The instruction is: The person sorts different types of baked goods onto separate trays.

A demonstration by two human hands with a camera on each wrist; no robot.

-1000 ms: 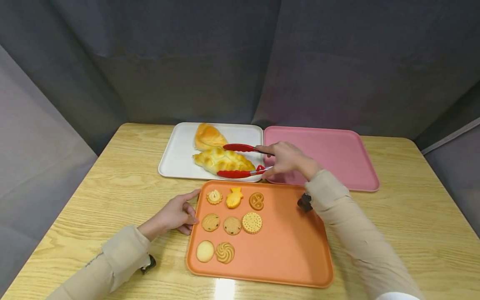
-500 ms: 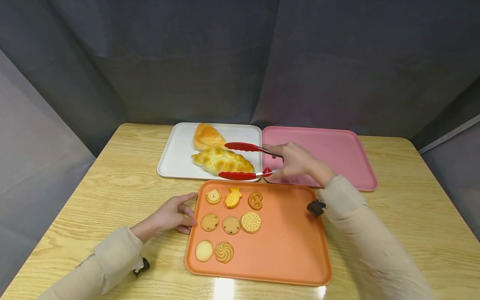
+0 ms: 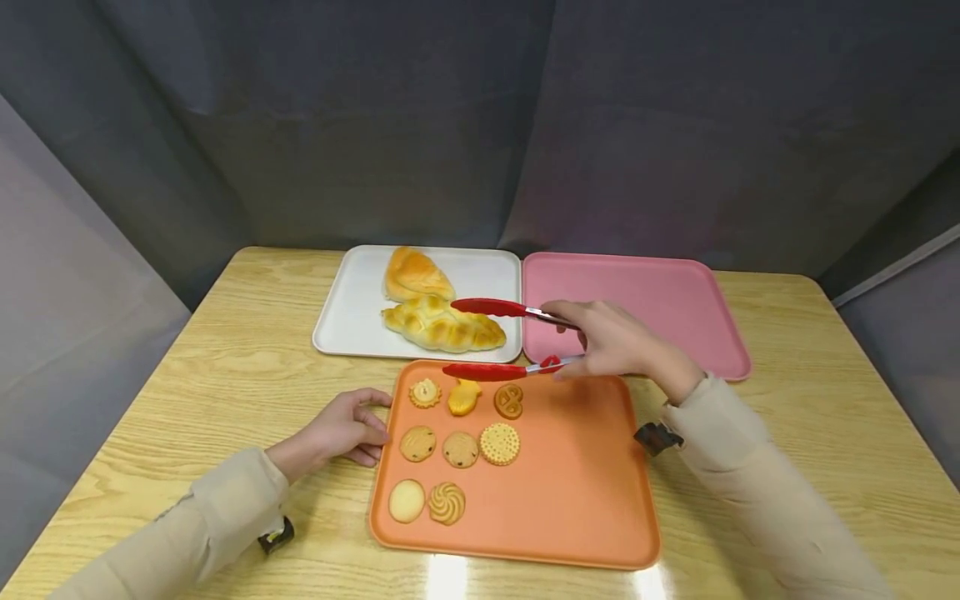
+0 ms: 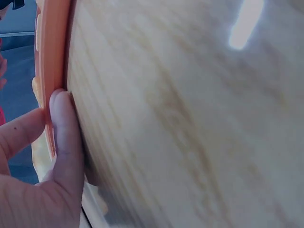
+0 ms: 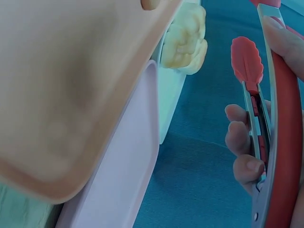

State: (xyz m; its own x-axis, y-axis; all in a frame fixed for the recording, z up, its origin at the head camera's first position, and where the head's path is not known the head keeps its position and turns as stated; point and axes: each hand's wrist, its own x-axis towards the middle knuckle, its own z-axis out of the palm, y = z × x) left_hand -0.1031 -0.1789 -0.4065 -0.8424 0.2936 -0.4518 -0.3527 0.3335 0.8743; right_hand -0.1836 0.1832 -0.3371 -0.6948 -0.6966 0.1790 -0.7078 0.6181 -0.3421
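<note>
My right hand (image 3: 615, 340) grips a pair of red-tipped metal tongs (image 3: 487, 372), their jaws spread wide apart with nothing between them. In the head view, the upper tip overlaps a braided bread (image 3: 442, 327), and the lower tip hangs over the back edge of the orange tray (image 3: 570, 500). A second bread (image 3: 416, 273) lies behind the braided one, both on the white tray (image 3: 341, 325). At the orange tray's left edge, my left hand (image 3: 341, 429) holds the rim; in the left wrist view, fingers (image 4: 66, 133) touch it from either side.
Several cookies sit in rows on the orange tray's left part, among them a pretzel (image 3: 509, 401) and a swirl cookie (image 3: 447, 503). A bare pink tray (image 3: 675, 308) stands beside the white one, behind the orange tray. Dark curtains (image 3: 375, 125) rise behind the wooden table (image 3: 225, 350).
The tongs have come away from the braided bread, moving slightly right and toward the person. The bread stays on the white tray. My left hand stays at the orange tray's edge.
</note>
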